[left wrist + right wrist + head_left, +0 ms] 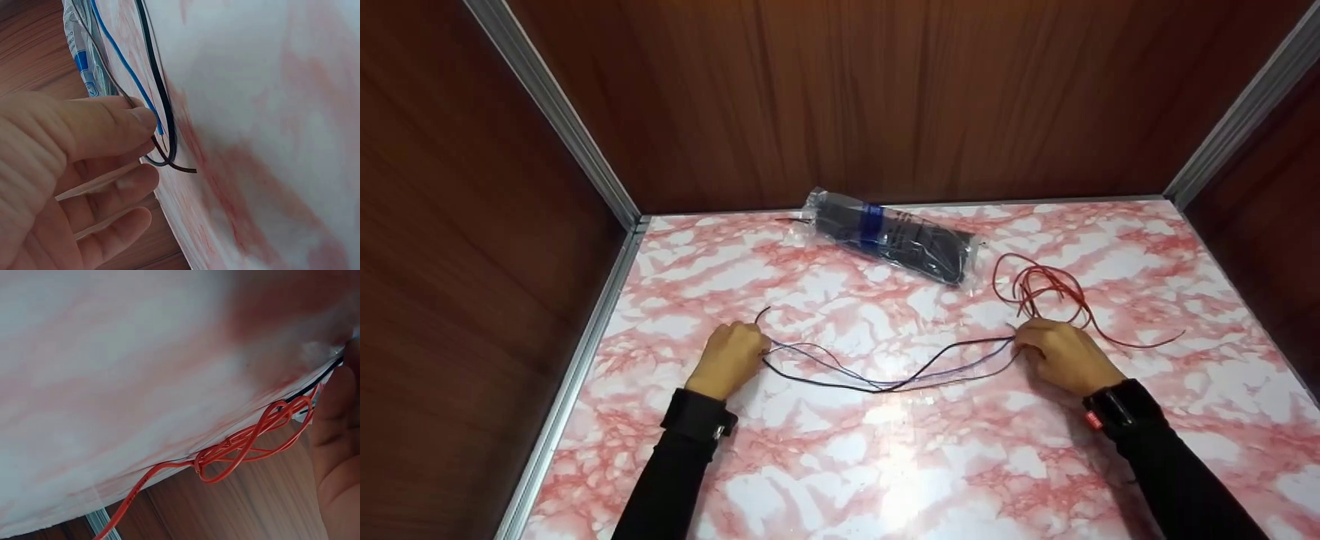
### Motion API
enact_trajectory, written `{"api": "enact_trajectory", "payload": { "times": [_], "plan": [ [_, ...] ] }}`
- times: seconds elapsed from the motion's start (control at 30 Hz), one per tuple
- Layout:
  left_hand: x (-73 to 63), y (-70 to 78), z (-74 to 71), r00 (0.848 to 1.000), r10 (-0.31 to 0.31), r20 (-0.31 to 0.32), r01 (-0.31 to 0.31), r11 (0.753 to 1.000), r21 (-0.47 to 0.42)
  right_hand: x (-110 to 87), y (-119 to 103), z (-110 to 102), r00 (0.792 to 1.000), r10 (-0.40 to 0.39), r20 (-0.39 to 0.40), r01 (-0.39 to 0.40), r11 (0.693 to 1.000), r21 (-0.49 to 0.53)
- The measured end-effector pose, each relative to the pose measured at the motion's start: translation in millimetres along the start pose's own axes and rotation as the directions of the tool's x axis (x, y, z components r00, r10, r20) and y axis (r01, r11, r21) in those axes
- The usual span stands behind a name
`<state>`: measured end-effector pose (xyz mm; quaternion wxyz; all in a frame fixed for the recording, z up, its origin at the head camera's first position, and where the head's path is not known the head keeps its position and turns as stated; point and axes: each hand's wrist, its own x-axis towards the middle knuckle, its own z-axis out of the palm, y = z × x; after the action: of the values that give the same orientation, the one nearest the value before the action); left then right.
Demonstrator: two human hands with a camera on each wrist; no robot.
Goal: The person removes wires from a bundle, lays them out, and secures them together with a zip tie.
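Observation:
On the left, my left hand (pixel 729 360) pinches one end of several loose wires between thumb and forefinger; its other fingers are loosely bent. Among them are a black wire (pixel 157 73), a blue wire (pixel 121 59) and a thin brownish wire (pixel 95 45), whose short tail sticks out past the fingertips. The wires sag across to my right hand (pixel 1065 354), which grips their other end with curled fingers. In the right wrist view that hand shows only at the right edge, and its grip is mostly hidden. Just beyond it lies a loosely coiled orange-red wire (pixel 1050 281).
A clear plastic packet (pixel 915 244) with black contents and a blue band lies near the back wall. Brown wood-look panels (pixel 885 97) with metal edging enclose the red-and-white marbled table (pixel 840 465) at the back and sides.

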<state>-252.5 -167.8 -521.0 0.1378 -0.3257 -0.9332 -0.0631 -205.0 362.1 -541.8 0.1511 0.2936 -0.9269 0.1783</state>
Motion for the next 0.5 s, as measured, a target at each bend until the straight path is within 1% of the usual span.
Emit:
{"api": "enact_trajectory", "payload": {
  "times": [0.17,0.27,0.37,0.5],
  "plan": [
    [-0.1,1.8,4.2,0.998,-0.053,0.019,0.054,0.998,-0.018,1.0,1,-2,0.999,-0.011,-0.034,0.013,0.998,0.055],
    [1.3,2.5,4.3,0.996,-0.081,0.041,0.082,0.996,-0.022,0.6,4,-5,0.998,0.018,-0.053,-0.015,0.998,0.057],
    [3.9,2.8,2.9,0.993,-0.106,0.060,0.107,0.994,-0.029,1.2,8,-11,0.990,0.111,-0.086,-0.109,0.994,0.022],
    [6.0,2.8,1.2,0.992,-0.114,0.056,0.116,0.993,-0.030,7.5,16,-16,0.960,0.235,-0.150,-0.243,0.969,-0.038]
  ]
}}
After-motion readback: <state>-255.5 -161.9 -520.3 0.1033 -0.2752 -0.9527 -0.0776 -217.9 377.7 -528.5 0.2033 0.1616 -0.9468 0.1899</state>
